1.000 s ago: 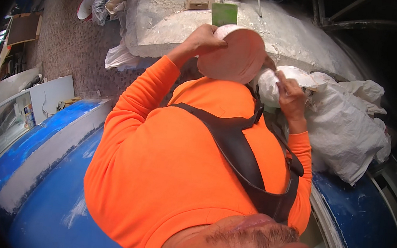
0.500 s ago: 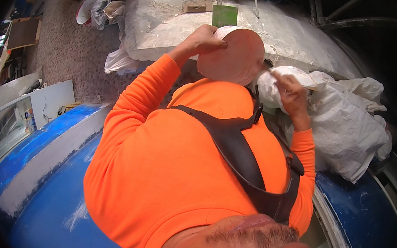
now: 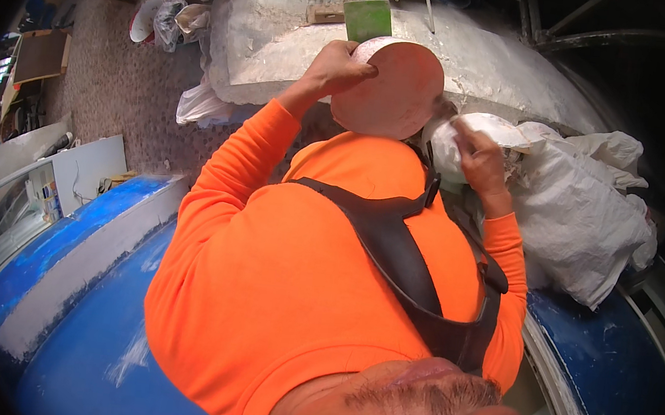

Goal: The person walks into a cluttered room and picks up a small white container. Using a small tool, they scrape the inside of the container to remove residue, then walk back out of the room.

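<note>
My left hand (image 3: pixel 338 68) grips a round, pale pink disc (image 3: pixel 387 93) at its upper left edge, thumb over the face, above my orange-shirted belly. At the disc's right edge, my right hand (image 3: pixel 474 145) is closed on a slim tool (image 3: pixel 446 108), whose dark end is blurred against the rim; I cannot tell what kind it is. White bundled sacks (image 3: pixel 573 207) lie just right of and below that hand. Behind the disc, a green board (image 3: pixel 367 15) stands on a pale, dusty slab (image 3: pixel 268 49).
Blue painted panels (image 3: pixel 83 303) lie at the lower left and lower right. Wooden boards (image 3: pixel 39 55), plastic bags (image 3: pixel 166 23) and a glass-fronted white frame (image 3: pixel 14 189) are at left. Thin rods (image 3: pixel 426 4) stand at the top, dark metal bars (image 3: pixel 597 37) at upper right.
The disc and my left hand have shifted slightly left, the disc's face turning a little. My right hand has moved a little at the rim, and the tool's end is now blurred.
</note>
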Demonstrator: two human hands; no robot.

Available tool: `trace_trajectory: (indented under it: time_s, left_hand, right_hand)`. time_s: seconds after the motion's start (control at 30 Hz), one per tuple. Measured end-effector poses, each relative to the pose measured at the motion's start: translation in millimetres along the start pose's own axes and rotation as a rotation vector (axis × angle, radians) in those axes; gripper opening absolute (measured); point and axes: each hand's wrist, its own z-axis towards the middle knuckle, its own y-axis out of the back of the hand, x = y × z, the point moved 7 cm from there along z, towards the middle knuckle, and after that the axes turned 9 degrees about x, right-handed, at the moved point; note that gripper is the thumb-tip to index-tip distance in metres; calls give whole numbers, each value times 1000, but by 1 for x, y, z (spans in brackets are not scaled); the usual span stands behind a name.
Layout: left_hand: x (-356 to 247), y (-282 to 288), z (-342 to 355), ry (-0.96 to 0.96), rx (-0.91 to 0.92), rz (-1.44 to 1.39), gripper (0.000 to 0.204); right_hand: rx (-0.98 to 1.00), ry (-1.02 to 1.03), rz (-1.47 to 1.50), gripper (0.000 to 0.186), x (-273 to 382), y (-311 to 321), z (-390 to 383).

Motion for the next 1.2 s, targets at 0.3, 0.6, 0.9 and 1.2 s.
trace_trajectory:
  time_s: [0.3, 0.6, 0.9, 1.2]
  left_hand:
    - [-36, 19, 0, -281, -299, -86, 39]
    - [-36, 38, 10, -394, -526, -217, 40]
    - [-28, 40, 3, -417, -614, -221, 35]
    - [-21, 40, 3, -427, -642, -326, 34]
  right_hand:
    - [-112, -147, -197, 35, 30, 9, 27]
    - [-319, -116, -152, 39, 48, 20, 45]
    - [-211, -233, 126, 42, 43, -7, 49]
    - [-120, -268, 421, 62, 0, -39, 55]
